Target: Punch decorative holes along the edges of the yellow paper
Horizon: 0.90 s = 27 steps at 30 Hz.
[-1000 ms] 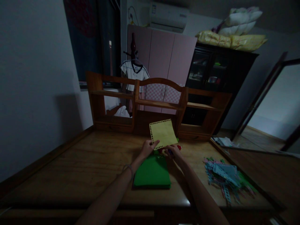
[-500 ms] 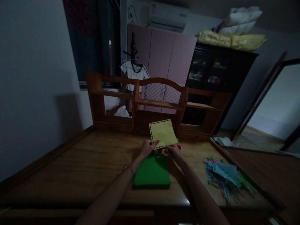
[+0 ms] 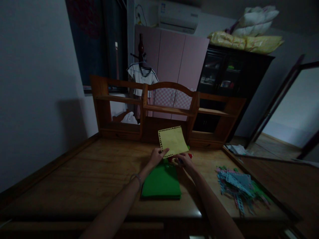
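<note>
A square sheet of yellow paper (image 3: 174,141), with rows of small holes along its left, top and lower edges, is pinched at its lower left corner by my left hand (image 3: 156,157). My right hand (image 3: 184,160) is closed at the paper's lower edge. It grips what looks like a red hole punch (image 3: 190,156), mostly hidden by the fingers. Small pale bits show near the fingertips. Below the paper lies a thick, flat green block (image 3: 161,182); its kind is hard to tell in the dim light.
On the wooden desk (image 3: 82,179), a heap of cut blue, pink and green paper pieces (image 3: 236,186) lies to the right. A wooden shelf unit (image 3: 171,111) stands along the desk's back edge. A raised rim (image 3: 234,159) borders the right side.
Almost nothing differs. Both hands and the yellow paper keep the same place, apart from a very slight shift of the whole view.
</note>
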Each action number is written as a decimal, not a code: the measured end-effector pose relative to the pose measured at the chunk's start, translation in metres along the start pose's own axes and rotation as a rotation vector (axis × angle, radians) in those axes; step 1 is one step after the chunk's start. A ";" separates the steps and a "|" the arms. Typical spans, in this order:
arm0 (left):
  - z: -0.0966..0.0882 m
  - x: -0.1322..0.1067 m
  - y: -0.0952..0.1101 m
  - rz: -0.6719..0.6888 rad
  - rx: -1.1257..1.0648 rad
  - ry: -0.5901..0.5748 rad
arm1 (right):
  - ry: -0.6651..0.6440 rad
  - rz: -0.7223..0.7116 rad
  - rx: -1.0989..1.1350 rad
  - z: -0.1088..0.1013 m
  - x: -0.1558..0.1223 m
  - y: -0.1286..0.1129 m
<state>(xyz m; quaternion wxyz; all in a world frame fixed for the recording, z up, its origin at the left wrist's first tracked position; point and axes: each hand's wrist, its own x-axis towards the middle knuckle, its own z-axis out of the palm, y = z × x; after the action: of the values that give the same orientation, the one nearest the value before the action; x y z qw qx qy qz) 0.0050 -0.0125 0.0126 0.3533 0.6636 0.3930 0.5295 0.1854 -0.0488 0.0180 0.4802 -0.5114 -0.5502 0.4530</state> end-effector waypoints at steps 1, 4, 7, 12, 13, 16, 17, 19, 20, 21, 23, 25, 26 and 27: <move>0.000 0.000 0.000 0.002 0.000 -0.004 | 0.000 -0.002 0.008 0.000 0.001 0.000; 0.000 0.000 0.001 0.011 -0.005 -0.007 | 0.012 -0.020 0.032 0.001 0.004 0.003; 0.000 -0.001 0.005 0.016 -0.012 0.011 | 0.065 -0.051 -0.004 0.001 0.006 0.006; 0.000 -0.002 0.011 -0.018 -0.014 0.053 | 0.094 -0.088 -0.063 0.001 0.005 0.006; 0.000 -0.002 0.012 -0.021 -0.016 0.055 | 0.094 -0.093 -0.064 0.002 0.004 0.005; 0.000 -0.003 0.014 -0.017 -0.015 0.053 | 0.084 -0.111 -0.051 0.002 0.003 0.004; 0.000 -0.003 0.014 -0.015 -0.014 0.050 | 0.084 -0.106 -0.051 0.002 0.003 0.004; -0.001 -0.003 0.013 -0.013 -0.016 0.038 | 0.092 -0.089 -0.058 0.003 0.003 0.004; -0.001 -0.003 0.012 -0.013 -0.019 0.032 | 0.098 -0.082 -0.060 0.003 0.003 0.004; -0.001 -0.003 0.011 -0.013 -0.022 0.027 | 0.105 -0.078 -0.062 0.003 0.003 0.003; -0.001 -0.002 0.008 -0.010 -0.024 0.017 | 0.111 -0.072 -0.066 0.004 0.002 0.003; 0.000 -0.001 0.004 -0.013 -0.019 0.011 | 0.108 -0.063 -0.068 0.004 0.001 0.001; 0.000 0.000 0.002 -0.014 -0.017 0.006 | 0.113 -0.057 -0.070 0.004 0.001 0.000; 0.000 0.000 0.000 -0.012 -0.014 0.002 | 0.122 -0.049 -0.071 0.005 0.000 -0.001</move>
<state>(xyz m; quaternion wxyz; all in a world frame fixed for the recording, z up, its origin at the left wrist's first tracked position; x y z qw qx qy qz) 0.0050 -0.0124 0.0130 0.3609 0.6582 0.3937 0.5306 0.1806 -0.0487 0.0179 0.5056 -0.5410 -0.5480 0.3892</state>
